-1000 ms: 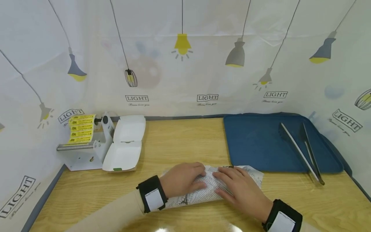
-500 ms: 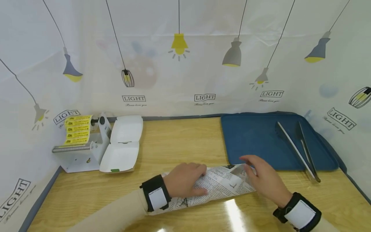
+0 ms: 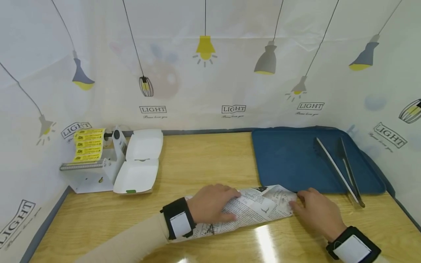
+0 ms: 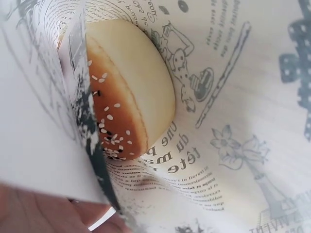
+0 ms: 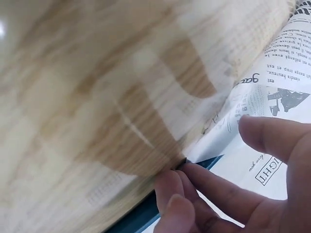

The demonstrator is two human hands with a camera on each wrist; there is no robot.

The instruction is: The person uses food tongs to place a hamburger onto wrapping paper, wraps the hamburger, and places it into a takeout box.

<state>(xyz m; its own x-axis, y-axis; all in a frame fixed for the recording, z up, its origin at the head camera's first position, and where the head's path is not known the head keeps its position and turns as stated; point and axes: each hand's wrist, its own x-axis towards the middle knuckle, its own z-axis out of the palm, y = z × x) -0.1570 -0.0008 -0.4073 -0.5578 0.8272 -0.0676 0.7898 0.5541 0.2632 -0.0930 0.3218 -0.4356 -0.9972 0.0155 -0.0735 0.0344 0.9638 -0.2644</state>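
Observation:
A printed paper wrapper (image 3: 260, 206) lies folded into a long packet near the table's front. From its open left end, the left wrist view shows a sesame-seeded bun (image 4: 131, 92) inside the paper; the head view hides it. My left hand (image 3: 213, 204) rests on the wrapper's left part, thumb and fingers spread apart. At the right end my right hand (image 3: 319, 212) touches the wrapper's tip. In the right wrist view its thumb (image 5: 272, 136) lies at the paper, while the other fingertips bend down by the corner, a gap between them and the thumb.
A blue tray (image 3: 283, 160) at the back right bears metal tongs (image 3: 338, 170), their ends past its front edge. Back left stand a dispenser (image 3: 92, 175) with a yellow label roll (image 3: 88, 144) and an open white box (image 3: 138, 175). A printed sheet (image 3: 190, 84) walls the table.
My right hand has left the wrapper's middle, lifted to its right end, then come down further right at the tip. My left hand stays on the wrapper.

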